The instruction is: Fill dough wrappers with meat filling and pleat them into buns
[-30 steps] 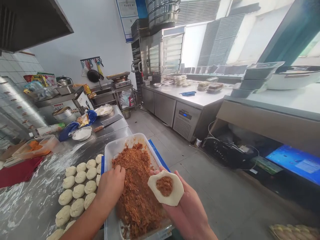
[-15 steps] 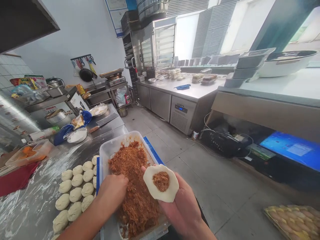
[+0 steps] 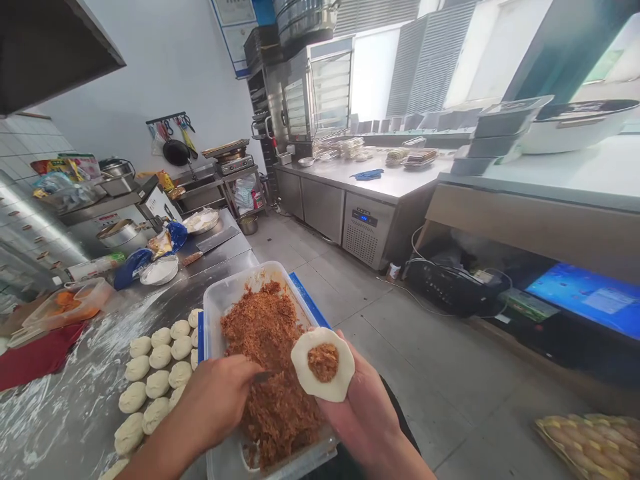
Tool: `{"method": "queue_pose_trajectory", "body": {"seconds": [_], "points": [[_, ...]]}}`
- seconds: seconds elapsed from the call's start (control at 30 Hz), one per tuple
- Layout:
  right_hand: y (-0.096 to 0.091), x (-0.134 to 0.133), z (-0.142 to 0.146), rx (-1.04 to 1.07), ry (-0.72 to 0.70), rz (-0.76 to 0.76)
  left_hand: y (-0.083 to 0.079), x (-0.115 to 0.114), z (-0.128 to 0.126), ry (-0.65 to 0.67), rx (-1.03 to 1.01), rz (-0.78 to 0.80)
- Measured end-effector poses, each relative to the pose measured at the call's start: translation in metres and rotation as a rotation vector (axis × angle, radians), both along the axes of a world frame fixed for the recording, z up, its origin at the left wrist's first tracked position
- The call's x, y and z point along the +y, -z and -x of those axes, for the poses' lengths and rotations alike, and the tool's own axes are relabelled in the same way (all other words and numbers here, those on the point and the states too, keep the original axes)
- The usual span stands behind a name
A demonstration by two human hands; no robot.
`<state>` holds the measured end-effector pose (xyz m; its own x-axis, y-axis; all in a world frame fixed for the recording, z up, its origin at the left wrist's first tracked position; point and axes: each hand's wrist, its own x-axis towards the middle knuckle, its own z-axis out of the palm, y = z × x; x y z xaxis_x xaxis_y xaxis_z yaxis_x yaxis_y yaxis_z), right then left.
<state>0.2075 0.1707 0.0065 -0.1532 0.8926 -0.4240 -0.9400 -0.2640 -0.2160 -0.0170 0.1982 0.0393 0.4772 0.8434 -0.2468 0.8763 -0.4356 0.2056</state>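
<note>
My right hand (image 3: 367, 410) lies palm up and cradles a flat round of dough (image 3: 323, 365) with a small heap of brown filling in its middle. My left hand (image 3: 220, 397) is closed round a thin utensil whose tip is dug into the brown shredded filling (image 3: 267, 360). The filling fills a clear plastic tub (image 3: 235, 293) at the steel table's front edge. Both hands hover over the near end of the tub.
Several dough balls (image 3: 157, 373) sit in rows on the floured steel table (image 3: 65, 413) left of the tub. A cleaver (image 3: 213, 243), bowls and bags lie farther back. A steel counter (image 3: 370, 183) and a tray of pastries (image 3: 590, 440) stand to the right.
My left hand slid down toward the near end of the tub through the filling. My right hand with the dough round stayed close by, shifting slightly left.
</note>
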Motion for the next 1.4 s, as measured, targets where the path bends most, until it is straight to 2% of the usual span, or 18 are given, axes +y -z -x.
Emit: {"method": "queue_pose_trajectory", "body": {"seconds": [0.13,0.27,0.47,0.77,0.9,1.03,1.1,1.17,1.23,1.3,1.4], "points": [[-0.005,0.000,0.000,-0.039,0.026,0.036,0.011,-0.016,0.006,0.053,0.229,-0.091],[-0.006,0.002,-0.001,-0.058,0.015,0.050,0.019,-0.011,0.005,0.025,0.394,-0.195],[-0.002,0.003,-0.002,-0.060,0.005,-0.013,0.025,-0.002,-0.003,0.057,0.393,-0.135],[-0.003,0.004,0.000,-0.071,0.016,0.000,0.022,-0.009,-0.006,0.183,0.351,-0.005],[-0.002,0.005,0.001,-0.066,0.031,-0.019,0.019,-0.008,-0.014,0.177,0.330,0.038],[-0.004,0.004,-0.001,-0.059,0.019,0.019,0.003,-0.003,-0.011,0.175,0.234,0.089],[-0.005,0.004,-0.001,-0.063,0.008,0.034,-0.006,-0.004,-0.002,0.168,0.076,0.169],[-0.004,0.003,0.001,-0.092,0.020,0.041,-0.013,-0.010,0.009,0.073,-0.143,0.258],[-0.003,0.003,0.005,-0.125,0.045,0.059,-0.013,-0.020,0.020,-0.085,-0.329,0.272],[-0.002,0.002,0.013,-0.123,0.050,0.065,-0.008,-0.031,0.027,-0.169,-0.412,0.159],[-0.002,-0.001,0.028,-0.048,0.004,0.005,0.009,-0.047,0.023,-0.145,-0.426,-0.182]]}}
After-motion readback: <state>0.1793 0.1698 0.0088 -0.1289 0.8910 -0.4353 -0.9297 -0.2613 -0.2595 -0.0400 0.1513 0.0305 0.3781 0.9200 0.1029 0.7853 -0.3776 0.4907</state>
